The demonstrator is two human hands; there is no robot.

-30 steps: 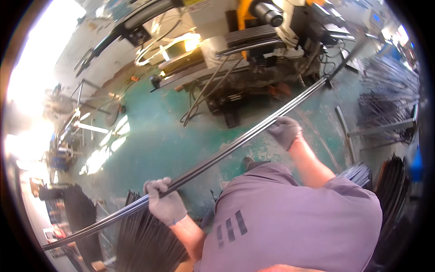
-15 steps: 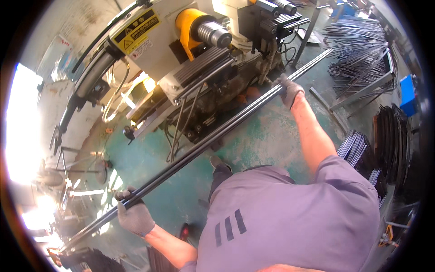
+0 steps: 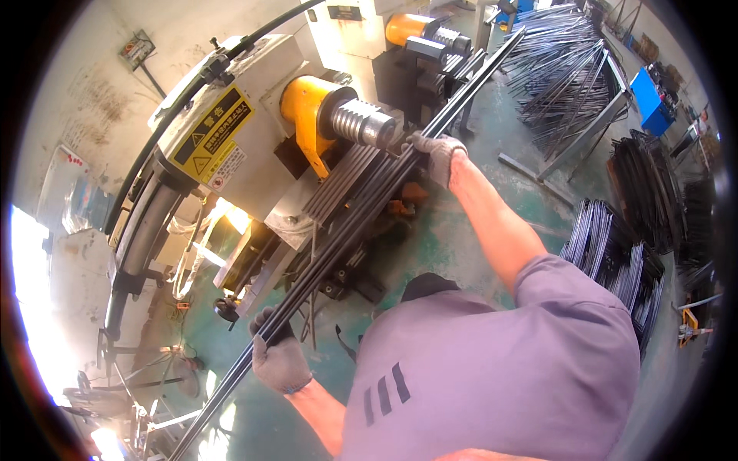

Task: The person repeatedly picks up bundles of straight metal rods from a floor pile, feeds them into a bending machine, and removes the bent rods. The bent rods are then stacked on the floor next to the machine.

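A bundle of several long, thin metal rods (image 3: pixel 330 250) slants from the lower left to the upper right. My left hand (image 3: pixel 281 359), in a grey knit glove, is closed round its lower part, the thumb on the near side. Farther up, my right hand (image 3: pixel 440 157) grips the same bundle in a matching glove, its fingers partly hidden by the rods. Between the two hands, the bundle runs along the front of a pale machine (image 3: pixel 265 142). Just beyond it are a ridged bed (image 3: pixel 347 180) and a ribbed metal roller (image 3: pixel 364 123) in an orange mount (image 3: pixel 307 107).
A large heap of loose rods (image 3: pixel 550 69) lies on a metal frame (image 3: pixel 588 131) at the far right. More rod bundles (image 3: pixel 600 238) stand along the right side. A blue box (image 3: pixel 652 104) is behind them. Left of the machine hangs a curved dark arm (image 3: pixel 138 230).
Both hands have carried the rods forward and closer to the machine, whose bed the bundle now overlaps. My view has shifted, showing more of the machine and wall.
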